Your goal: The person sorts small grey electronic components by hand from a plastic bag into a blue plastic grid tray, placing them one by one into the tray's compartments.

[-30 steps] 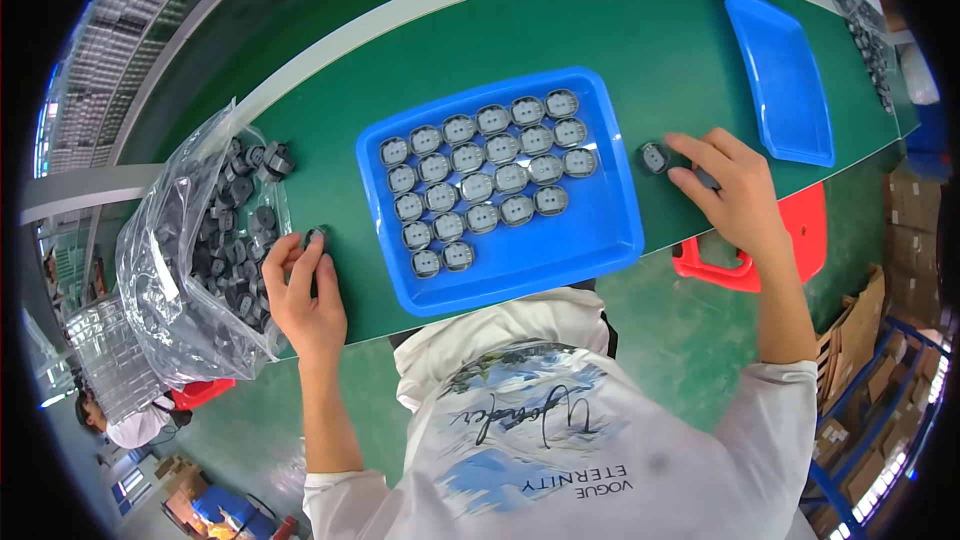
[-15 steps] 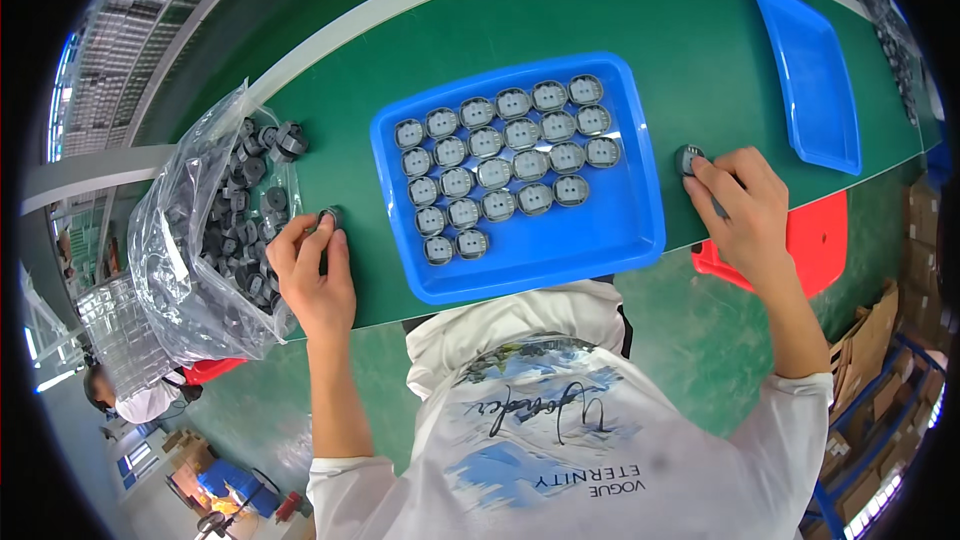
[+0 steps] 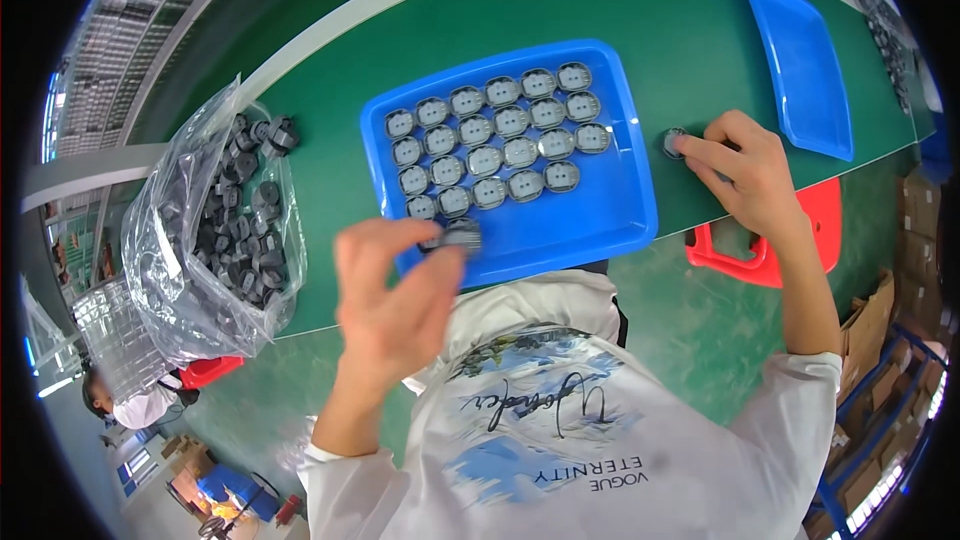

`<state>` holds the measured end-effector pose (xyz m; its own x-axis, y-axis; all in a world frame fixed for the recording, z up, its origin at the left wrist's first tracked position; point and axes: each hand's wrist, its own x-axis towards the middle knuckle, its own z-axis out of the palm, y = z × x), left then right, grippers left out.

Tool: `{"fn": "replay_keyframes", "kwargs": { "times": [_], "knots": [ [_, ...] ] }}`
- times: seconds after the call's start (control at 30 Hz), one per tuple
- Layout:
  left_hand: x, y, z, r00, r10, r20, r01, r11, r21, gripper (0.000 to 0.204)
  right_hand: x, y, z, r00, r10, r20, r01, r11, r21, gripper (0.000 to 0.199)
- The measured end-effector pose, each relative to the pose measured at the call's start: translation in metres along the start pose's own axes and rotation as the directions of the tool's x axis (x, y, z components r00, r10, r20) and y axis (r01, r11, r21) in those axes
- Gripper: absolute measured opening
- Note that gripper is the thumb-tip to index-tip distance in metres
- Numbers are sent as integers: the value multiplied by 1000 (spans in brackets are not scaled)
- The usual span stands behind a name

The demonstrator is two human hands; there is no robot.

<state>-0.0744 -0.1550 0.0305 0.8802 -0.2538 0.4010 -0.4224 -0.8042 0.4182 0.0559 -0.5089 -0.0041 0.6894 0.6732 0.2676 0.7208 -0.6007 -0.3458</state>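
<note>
Over blue plastic tray (image 3: 595, 212), left hand (image 3: 390, 295) pinches grey rounded part (image 3: 463, 239); slip could disturb neighbours (image 3: 520, 151). Right hand (image 3: 752, 172) touches similar part (image 3: 671, 144), grip unclear.

Green table (image 3: 690, 50) beneath blue trays (image 3: 600, 202); bag (image 3: 150, 250).

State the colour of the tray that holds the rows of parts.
The tray is plain blue, seen in the head view.

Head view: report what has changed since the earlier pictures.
The left hand has moved right, from beside the bag to over the near-left corner of the blue tray, apparently carrying the grey part from its fingertips. The right hand stays at another part; bag and tray stay put.
</note>
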Motion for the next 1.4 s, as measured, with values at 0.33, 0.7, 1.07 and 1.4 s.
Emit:
{"fn": "replay_keyframes", "kwargs": {
  "times": [0.33,0.7,1.07,1.4],
  "knots": [
    [9,-5,34,997,-3,75,14,989,-145,19,-7,0,3,997,-12,-73,12,1000,3,24],
    [11,-8,35,995,-28,101,36,996,-87,21,27,-61,-4,976,-189,-112,186,982,-34,18],
    [7,-11,39,997,-13,78,23,992,-128,20,45,-76,23,972,-229,48,233,959,-161,14],
    [7,-13,39,997,-1,77,14,986,-168,20,48,-76,22,974,-220,63,227,959,-168,16]
  ]
}}
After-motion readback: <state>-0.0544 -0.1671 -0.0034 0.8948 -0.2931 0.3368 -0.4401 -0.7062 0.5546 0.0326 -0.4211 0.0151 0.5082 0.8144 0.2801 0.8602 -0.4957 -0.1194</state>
